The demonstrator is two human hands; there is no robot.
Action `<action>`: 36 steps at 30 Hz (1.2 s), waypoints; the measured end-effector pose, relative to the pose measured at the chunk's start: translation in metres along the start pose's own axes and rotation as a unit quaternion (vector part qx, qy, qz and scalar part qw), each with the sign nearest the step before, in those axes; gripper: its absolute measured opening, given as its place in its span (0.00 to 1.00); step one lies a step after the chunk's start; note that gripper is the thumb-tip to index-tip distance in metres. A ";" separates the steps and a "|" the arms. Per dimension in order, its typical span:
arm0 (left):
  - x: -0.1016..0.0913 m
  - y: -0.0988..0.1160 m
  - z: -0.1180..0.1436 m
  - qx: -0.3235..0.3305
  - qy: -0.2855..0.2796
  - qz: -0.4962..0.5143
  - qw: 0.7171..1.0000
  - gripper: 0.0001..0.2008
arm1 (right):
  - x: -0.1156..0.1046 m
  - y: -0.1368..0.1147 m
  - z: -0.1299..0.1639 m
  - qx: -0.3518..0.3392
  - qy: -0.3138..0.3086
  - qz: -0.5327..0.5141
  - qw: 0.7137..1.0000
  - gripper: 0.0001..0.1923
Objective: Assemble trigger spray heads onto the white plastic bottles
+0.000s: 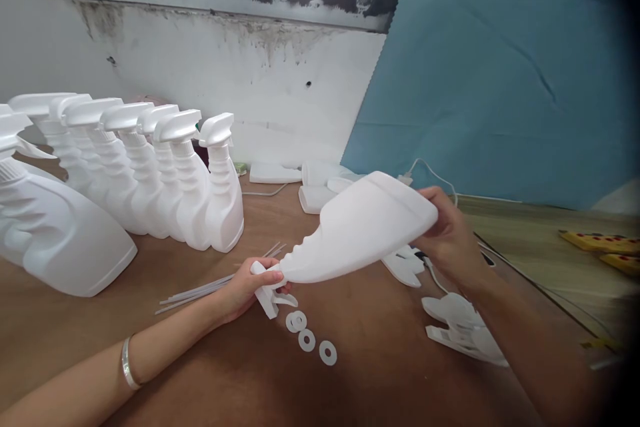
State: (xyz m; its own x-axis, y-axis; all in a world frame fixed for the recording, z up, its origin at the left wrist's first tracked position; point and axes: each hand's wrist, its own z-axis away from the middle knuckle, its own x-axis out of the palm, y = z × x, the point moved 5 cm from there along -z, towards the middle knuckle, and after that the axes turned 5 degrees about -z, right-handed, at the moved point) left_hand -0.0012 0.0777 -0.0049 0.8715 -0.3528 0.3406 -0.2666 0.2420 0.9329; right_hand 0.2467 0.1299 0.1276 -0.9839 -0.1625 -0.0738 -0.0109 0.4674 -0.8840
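Observation:
A white plastic spray bottle (360, 227) lies tilted over the brown table (210, 380), neck down to the left. My right hand (447, 237) grips its wide base. My left hand (245, 287) is closed on the white trigger sprayer head (267, 290) at the bottle's neck. Just below the sprayer head, three white ring washers (306, 337) lie on the table. A bundle of thin white dip tubes (210, 287) lies behind my left hand.
A row of several assembled white spray bottles (150, 173) stands at the left, one big bottle (55, 233) nearest. Loose trigger heads (460, 327) lie at the right under my forearm. More white parts (310, 183), a cable and a blue sheet (500, 67) are behind.

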 end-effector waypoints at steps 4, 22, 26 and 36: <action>-0.005 -0.002 -0.002 -0.017 0.043 0.005 0.999 0.14 | -0.008 0.000 0.029 -0.005 0.007 0.054 0.999 0.17; -0.003 -0.002 -0.002 -0.030 0.052 -0.072 0.996 0.22 | -0.048 0.040 0.076 -0.106 0.090 0.071 0.988 0.19; -0.005 -0.004 -0.003 -0.025 0.042 -0.075 0.996 0.20 | -0.050 0.051 0.078 -0.084 0.096 0.050 0.991 0.16; -0.004 -0.003 -0.004 -0.042 0.043 -0.042 0.997 0.19 | -0.032 0.050 0.076 -0.025 0.050 -0.015 0.998 0.14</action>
State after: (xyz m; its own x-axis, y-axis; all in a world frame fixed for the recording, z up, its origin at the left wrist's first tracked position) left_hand -0.0022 0.0821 -0.0092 0.9223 -0.2976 0.2464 -0.1584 0.2903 0.9437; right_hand 0.2909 0.0920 0.0502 -0.9959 -0.0907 0.0006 -0.0467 0.5075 -0.8604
